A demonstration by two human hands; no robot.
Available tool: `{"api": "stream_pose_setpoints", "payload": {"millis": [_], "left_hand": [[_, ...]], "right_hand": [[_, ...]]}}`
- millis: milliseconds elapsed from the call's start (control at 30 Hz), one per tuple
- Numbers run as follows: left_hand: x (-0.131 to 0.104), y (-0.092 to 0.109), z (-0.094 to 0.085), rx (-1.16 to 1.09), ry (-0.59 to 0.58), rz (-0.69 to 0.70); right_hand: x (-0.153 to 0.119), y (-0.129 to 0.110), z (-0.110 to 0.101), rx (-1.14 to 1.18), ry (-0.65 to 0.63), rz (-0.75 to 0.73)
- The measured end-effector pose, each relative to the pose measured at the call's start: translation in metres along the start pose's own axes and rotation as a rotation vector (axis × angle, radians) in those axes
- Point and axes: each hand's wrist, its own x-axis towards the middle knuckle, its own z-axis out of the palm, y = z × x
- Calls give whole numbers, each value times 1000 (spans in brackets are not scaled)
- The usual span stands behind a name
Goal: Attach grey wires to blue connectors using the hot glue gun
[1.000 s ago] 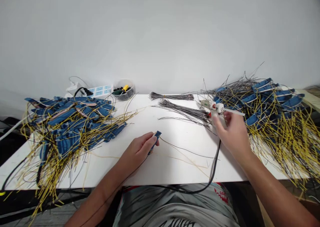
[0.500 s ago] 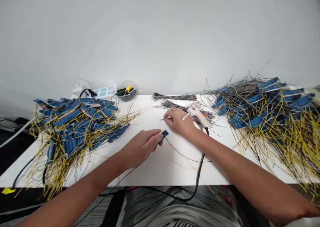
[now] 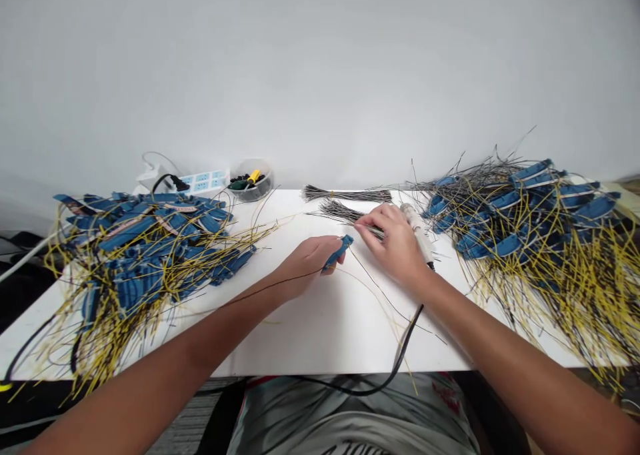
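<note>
While the left hand point(image 3: 307, 263) is pinching a blue connector point(image 3: 338, 251) mid-table, the right hand point(image 3: 395, 241) is gripping a glue gun point(image 3: 417, 231), fingertips closing on grey wires point(image 3: 345, 211); wired blue heaps point(image 3: 150, 248) are flanking both sides.

Both hands (left point(image 3: 306, 260), right point(image 3: 395, 241)) reach forward, fingers pinched, nearly touching.

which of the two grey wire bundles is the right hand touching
The nearer, fanned-out grey wire bundle, where the right hand fingertips rest. The tied bundle behind it, by the wall, lies untouched.
</note>
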Motion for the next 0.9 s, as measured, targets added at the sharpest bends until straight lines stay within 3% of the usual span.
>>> {"api": "stream_pose_setpoints", "payload": {"millis": [200, 333, 433, 500, 600, 733, 833, 900], "left_hand": [[13, -11, 5, -5, 22, -19], [22, -21, 7, -77, 41, -49], [23, -27, 6, -126, 66, -76], [21, -29, 6, -129, 61, -59], [16, -30, 5, -123, 56, -24], [12, -30, 8, -155, 85, -6], [12, -31, 10, -175, 106, 5], [12, -32, 11, -185, 122, 6]], "right_hand": [[-3, 18, -26, 53, 117, 206], [2, 22, -33, 591, 88, 389], [11, 8, -38, 1050, -24, 493], [15, -8, -43, 1193, -68, 540], [16, -33, -52, 1166, -67, 474], [13, -64, -70, 892, 73, 218], [12, -74, -79, 744, 169, 124], [10, -71, -75, 681, 129, 140]]}}
